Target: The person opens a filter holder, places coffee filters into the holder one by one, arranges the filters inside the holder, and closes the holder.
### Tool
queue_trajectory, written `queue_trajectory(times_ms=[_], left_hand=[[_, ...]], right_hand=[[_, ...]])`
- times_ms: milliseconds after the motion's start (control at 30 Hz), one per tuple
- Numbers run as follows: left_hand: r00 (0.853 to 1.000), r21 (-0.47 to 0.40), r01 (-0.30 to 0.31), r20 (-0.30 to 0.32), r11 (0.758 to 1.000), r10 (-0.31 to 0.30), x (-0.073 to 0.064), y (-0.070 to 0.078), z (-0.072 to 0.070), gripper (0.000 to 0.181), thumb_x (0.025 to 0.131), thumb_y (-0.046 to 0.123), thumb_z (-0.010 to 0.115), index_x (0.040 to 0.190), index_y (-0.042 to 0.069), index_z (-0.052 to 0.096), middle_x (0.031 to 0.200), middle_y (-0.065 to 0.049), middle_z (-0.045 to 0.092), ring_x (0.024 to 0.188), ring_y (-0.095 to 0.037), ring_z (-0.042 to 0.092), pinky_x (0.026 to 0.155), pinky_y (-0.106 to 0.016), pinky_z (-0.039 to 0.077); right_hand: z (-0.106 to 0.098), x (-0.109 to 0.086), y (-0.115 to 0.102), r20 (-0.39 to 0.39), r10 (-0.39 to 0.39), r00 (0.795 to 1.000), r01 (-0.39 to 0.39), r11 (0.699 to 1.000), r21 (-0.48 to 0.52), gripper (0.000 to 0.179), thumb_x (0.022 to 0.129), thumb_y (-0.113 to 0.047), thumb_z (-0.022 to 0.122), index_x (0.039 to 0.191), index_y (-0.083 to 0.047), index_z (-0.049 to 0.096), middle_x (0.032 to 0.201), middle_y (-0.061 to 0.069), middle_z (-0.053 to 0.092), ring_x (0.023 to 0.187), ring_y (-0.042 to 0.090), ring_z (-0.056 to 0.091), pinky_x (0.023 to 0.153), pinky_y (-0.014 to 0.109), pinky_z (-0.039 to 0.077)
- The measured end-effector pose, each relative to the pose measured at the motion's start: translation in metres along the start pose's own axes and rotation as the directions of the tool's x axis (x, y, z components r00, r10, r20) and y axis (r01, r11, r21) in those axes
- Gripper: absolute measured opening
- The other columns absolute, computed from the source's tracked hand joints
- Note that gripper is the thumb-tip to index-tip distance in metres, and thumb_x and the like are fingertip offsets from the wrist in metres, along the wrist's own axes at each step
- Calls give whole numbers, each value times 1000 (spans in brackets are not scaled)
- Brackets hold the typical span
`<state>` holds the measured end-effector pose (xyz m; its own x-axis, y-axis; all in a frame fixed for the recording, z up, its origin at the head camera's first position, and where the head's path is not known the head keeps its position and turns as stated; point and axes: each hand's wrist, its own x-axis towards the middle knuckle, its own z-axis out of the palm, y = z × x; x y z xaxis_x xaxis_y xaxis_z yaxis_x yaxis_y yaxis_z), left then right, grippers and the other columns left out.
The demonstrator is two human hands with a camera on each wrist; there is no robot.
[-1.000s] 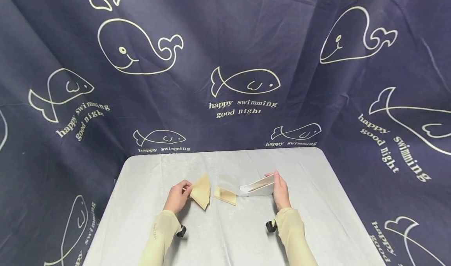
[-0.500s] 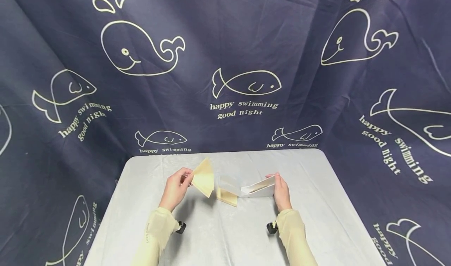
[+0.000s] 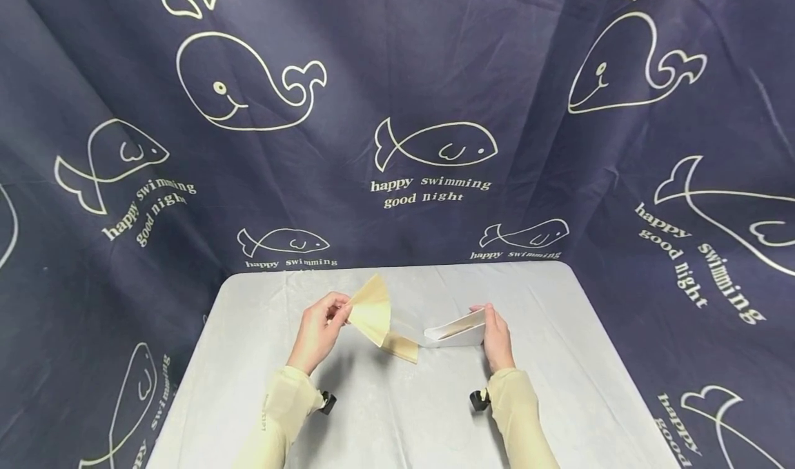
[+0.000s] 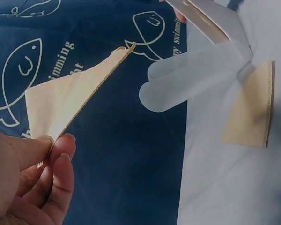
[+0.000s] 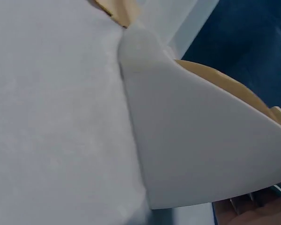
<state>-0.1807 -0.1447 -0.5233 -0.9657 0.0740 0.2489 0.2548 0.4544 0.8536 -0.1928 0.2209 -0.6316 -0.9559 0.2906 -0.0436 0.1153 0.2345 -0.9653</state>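
Observation:
My left hand (image 3: 319, 331) pinches a tan paper coffee filter (image 3: 370, 310) by its narrow end, thumb against fingers, as the left wrist view also shows. The filter fans out above the table. My right hand (image 3: 497, 338) holds the right end of a white, wedge-shaped coffee filter holder (image 3: 466, 336), which rests on the table with its opening upward. Tan filter paper (image 5: 225, 84) shows inside the holder. A translucent lid (image 4: 178, 77) stands out from the holder's left end. Another tan coffee filter (image 3: 401, 348) lies below this lid, partly hidden by the held one.
A pale cloth covers the table (image 3: 422, 414). Dark blue curtains (image 3: 435, 55) with whale and fish drawings stand behind it and at both sides. A black wrist device (image 3: 328, 403) is strapped at the left sleeve, another (image 3: 479, 400) at the right.
My left hand has lifted the coffee filter off the table and carried it rightward, near the translucent lid. The right hand and the holder have stayed in place.

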Motion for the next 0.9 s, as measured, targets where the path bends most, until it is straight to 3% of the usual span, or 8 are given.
queue_trajectory(times_ms=[133, 267, 333, 400, 500, 600, 667, 900], left_hand=[[1000, 9, -3, 4, 1000, 3, 2, -3, 1, 7, 102, 19, 67, 102, 16, 72, 83, 3, 72, 75, -22, 72, 63, -24, 54], [1000, 14, -4, 4, 1000, 4, 2, -5, 3, 6, 102, 19, 67, 103, 17, 73, 83, 4, 73, 74, -15, 70, 63, -24, 54], [1000, 5, -9, 8, 1000, 9, 2, -5, 5, 6, 102, 19, 67, 103, 16, 73, 84, 4, 73, 74, -14, 70, 63, -24, 54], [1000, -8, -15, 13, 1000, 16, 3, -4, 6, 6, 102, 18, 67, 102, 16, 73, 84, 3, 73, 75, -16, 70, 64, -24, 54], [1000, -16, -25, 17, 1000, 25, 2, -4, 10, 5, 101, 16, 68, 102, 16, 73, 85, 4, 73, 75, -14, 70, 65, -25, 55], [999, -8, -33, 23, 999, 33, 1, -5, 16, 5, 101, 15, 68, 101, 17, 73, 85, 6, 73, 74, -9, 69, 66, -25, 55], [999, -3, -39, 30, 999, 40, 1, -6, 19, 5, 101, 16, 68, 101, 17, 73, 85, 6, 73, 74, -7, 68, 67, -25, 55], [998, -7, -48, 33, 999, 48, 0, -4, 26, 4, 100, 17, 69, 101, 15, 73, 85, 6, 73, 75, -7, 68, 66, -26, 55]], right_hand=[[-2, 2, -8, -114, -127, 985, 118, 990, -78, 48, 113, -36, 37, 134, -1, 63, 133, 23, 62, 133, 39, 53, 117, 50, 34], [2, 0, -26, -228, -320, 920, 291, 944, -153, 32, 108, -24, 54, 130, -6, 67, 126, 17, 64, 128, 34, 55, 114, 47, 36], [10, -3, -38, -239, -412, 879, 386, 910, -150, 27, 104, -16, 59, 127, -5, 69, 122, 16, 66, 121, 31, 58, 110, 42, 39], [22, -10, -52, -202, -467, 861, 452, 884, -117, 24, 103, -12, 61, 124, -5, 71, 118, 15, 69, 112, 25, 61, 104, 33, 42], [45, -24, -69, -28, -479, 877, 479, 878, 3, 25, 105, -13, 59, 125, -3, 70, 115, 16, 72, 106, 20, 65, 98, 22, 47], [66, -40, -80, 190, -428, 884, 406, 903, 144, 29, 108, -16, 55, 127, 2, 67, 113, 20, 73, 103, 25, 71, 94, 22, 54], [77, -49, -88, 278, -390, 878, 345, 918, 196, 29, 107, -15, 56, 126, 5, 67, 108, 23, 73, 97, 28, 73, 91, 26, 57], [93, -63, -108, 261, -280, 924, 223, 947, 230, 13, 95, -6, 73, 104, 3, 71, 92, 15, 70, 76, 7, 66, 71, 19, 57]])
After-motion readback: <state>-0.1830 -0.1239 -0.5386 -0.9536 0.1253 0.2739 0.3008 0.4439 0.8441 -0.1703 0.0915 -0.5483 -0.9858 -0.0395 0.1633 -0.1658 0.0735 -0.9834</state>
